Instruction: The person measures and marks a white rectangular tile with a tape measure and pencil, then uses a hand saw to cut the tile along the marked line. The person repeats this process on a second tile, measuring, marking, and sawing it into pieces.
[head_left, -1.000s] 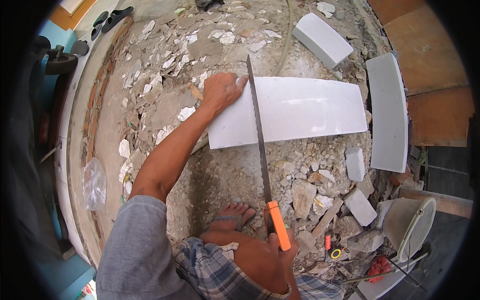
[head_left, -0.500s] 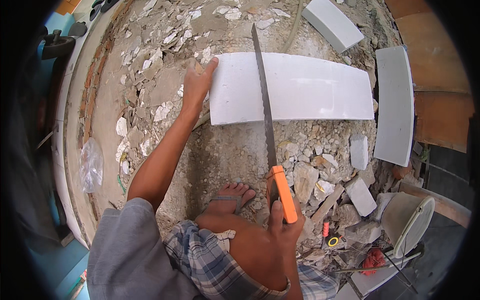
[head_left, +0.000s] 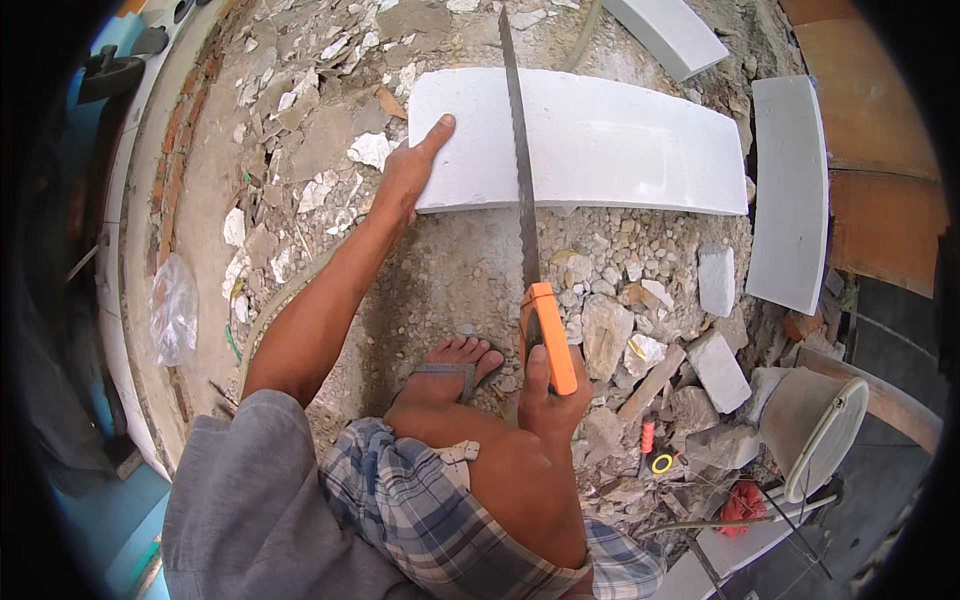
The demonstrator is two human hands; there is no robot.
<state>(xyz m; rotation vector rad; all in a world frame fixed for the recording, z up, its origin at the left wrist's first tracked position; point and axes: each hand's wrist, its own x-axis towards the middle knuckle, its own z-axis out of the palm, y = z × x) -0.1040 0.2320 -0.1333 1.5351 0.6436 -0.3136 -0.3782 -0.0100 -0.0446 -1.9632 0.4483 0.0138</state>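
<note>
White rectangular lightweight block slab (head_left: 620,140) flat on rubble ground, ahead of my sandalled foot (head_left: 455,365). My left hand (head_left: 412,172) spread flat, pinning its left end. Right hand (head_left: 548,392) fingers shut round orange-handled long handsaw (head_left: 522,190), blade across slab. Looks stiff, light-ish, crumbly; hold by edges.

Bright, even daylight, likely overcast or open shade: shadows are soft. The white slab (head_left: 590,140) is near blown out, little surface detail. Soft shadow under the forearm on the rubble ground (head_left: 450,270). Strong fisheye bend at edges, black vignette in corners. Centre is sharp; the rim is slightly smeared, left edge dim.
</note>
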